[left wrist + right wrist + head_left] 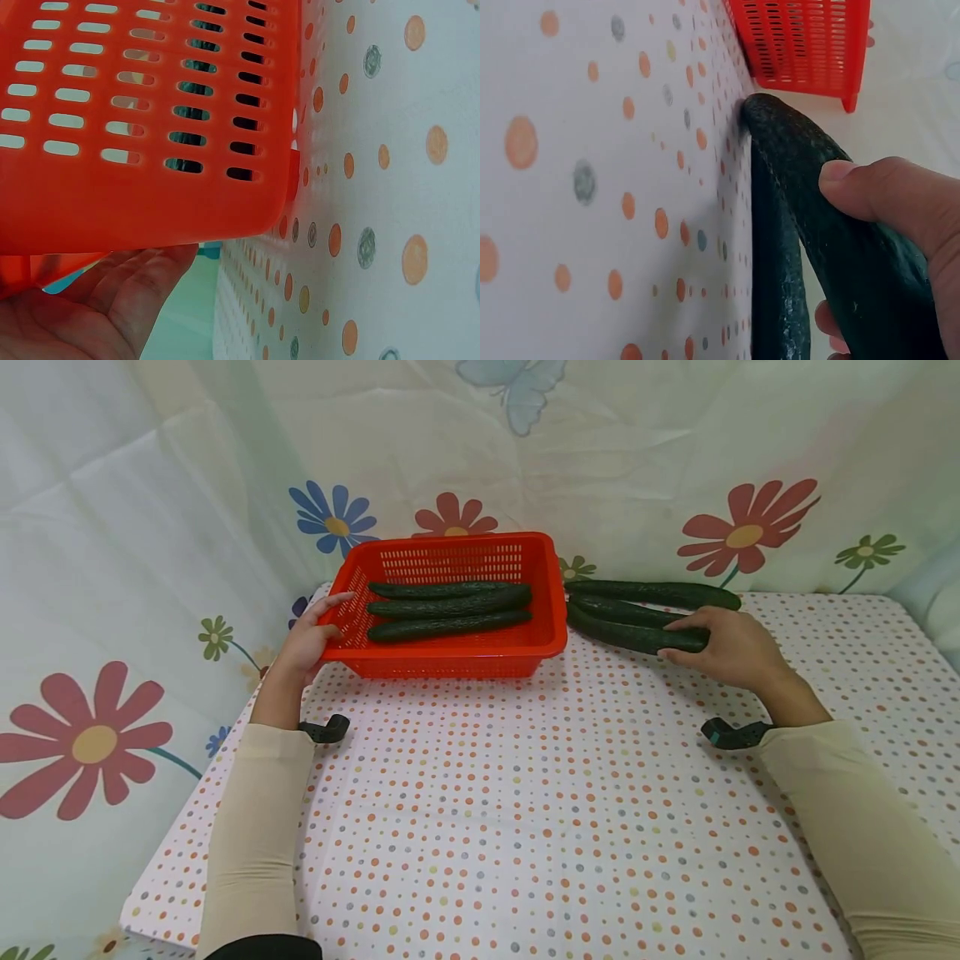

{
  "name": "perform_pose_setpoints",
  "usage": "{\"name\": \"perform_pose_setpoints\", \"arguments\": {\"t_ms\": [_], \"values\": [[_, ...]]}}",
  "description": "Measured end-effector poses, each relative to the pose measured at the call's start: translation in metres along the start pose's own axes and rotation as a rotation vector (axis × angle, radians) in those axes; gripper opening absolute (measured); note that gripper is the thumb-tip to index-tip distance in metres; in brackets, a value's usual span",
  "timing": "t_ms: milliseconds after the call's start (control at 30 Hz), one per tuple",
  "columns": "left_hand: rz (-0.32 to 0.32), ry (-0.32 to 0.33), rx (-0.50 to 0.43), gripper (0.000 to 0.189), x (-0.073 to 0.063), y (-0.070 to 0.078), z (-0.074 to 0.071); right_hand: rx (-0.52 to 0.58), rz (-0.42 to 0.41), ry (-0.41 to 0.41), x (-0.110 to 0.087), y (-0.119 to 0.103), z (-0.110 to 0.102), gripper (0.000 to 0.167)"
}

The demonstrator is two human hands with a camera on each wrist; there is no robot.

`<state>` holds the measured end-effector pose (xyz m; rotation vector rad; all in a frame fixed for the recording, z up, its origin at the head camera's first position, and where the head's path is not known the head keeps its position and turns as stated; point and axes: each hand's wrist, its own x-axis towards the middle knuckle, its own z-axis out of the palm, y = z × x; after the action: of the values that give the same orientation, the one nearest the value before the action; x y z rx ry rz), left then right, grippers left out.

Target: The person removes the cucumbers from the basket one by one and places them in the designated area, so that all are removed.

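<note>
A red plastic basket (pixel 442 652) stands toward the back of the table with three dark green cucumbers lying lengthwise inside. My left hand (pixel 302 647) grips its left rim; in the left wrist view the fingers (pixel 142 289) lie against the underside of that rim. To the right of the basket are three more cucumbers, side by side. Around the right end of the front cucumber (pixel 626 635) curl the thumb and fingers of my right hand (pixel 738 647). The right wrist view shows this cucumber slanting, its far tip close to the cloth, beside another cucumber (pixel 776 285).
The table has a white cloth (pixel 480 810) with coloured dots. Behind it hangs a flowered curtain (pixel 615 468), close to the basket and the rear cucumber (pixel 652 592). A small dark camera (pixel 731 735) is strapped to each wrist.
</note>
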<state>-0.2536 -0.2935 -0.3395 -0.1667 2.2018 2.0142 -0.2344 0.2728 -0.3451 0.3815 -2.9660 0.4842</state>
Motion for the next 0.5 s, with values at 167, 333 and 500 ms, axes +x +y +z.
{"name": "perform_pose_setpoints", "arguments": {"t_ms": [167, 333, 500], "values": [[0.001, 0.001, -0.001, 0.057, 0.001, 0.0, 0.0, -0.001, 0.02, -0.014, 0.002, 0.004, 0.003, 0.05], [0.002, 0.003, -0.002, 0.058, 0.0, 0.0, 0.0, 0.007, 0.06, -0.045, 0.004, 0.012, 0.006, 0.054], [0.001, 0.005, -0.003, 0.058, 0.0, 0.0, 0.001, 0.02, 0.08, -0.062, 0.006, 0.018, 0.01, 0.054]]}}
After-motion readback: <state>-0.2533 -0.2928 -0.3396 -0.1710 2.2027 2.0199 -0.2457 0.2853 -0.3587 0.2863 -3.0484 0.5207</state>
